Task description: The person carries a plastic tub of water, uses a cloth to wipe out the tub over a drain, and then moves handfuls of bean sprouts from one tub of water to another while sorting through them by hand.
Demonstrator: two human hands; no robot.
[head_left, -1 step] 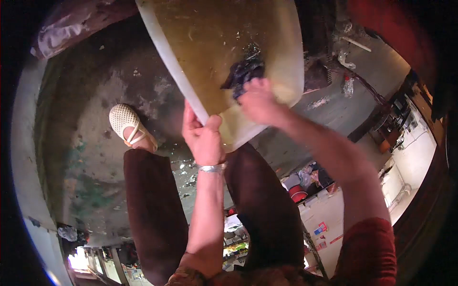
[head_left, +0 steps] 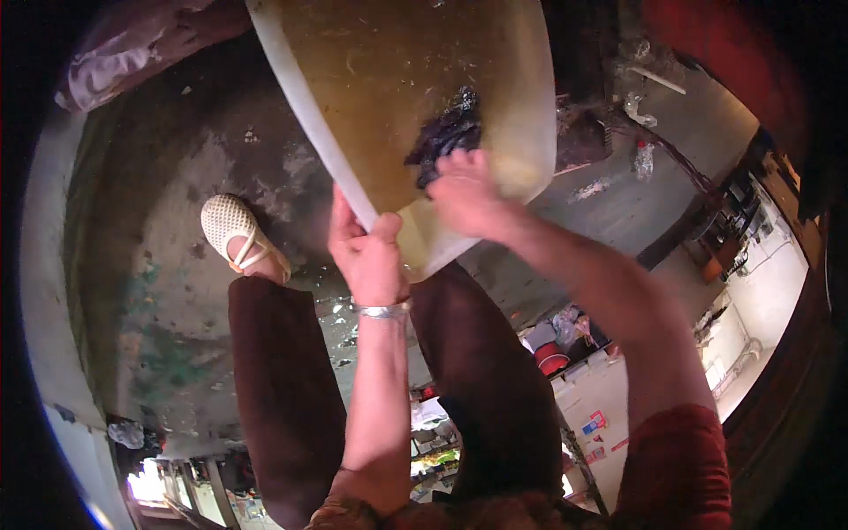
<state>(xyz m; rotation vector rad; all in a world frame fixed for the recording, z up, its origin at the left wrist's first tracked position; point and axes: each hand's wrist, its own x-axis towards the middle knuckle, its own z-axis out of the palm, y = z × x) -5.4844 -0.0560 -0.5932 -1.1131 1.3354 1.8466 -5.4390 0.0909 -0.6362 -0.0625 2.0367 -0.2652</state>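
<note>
Firmly keep your left hand (head_left: 369,256) clamped on the basin (head_left: 389,79) rim while your right hand (head_left: 466,196), closed on the dark rag (head_left: 446,134), scrubs evenly.

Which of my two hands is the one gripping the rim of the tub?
Your left hand, the one with the silver bangle, clamps the pale tub's rim. The right hand is inside the tub instead, pressing a dark wet cloth against its wall.

A tilted tub (head_left: 397,97) fills the space ahead, both hands at its near rim; open wet floor (head_left: 159,291) lies left, broken only by a white shoe (head_left: 234,231); legs (head_left: 283,397) block below; clutter (head_left: 636,132) crowds the right.
</note>
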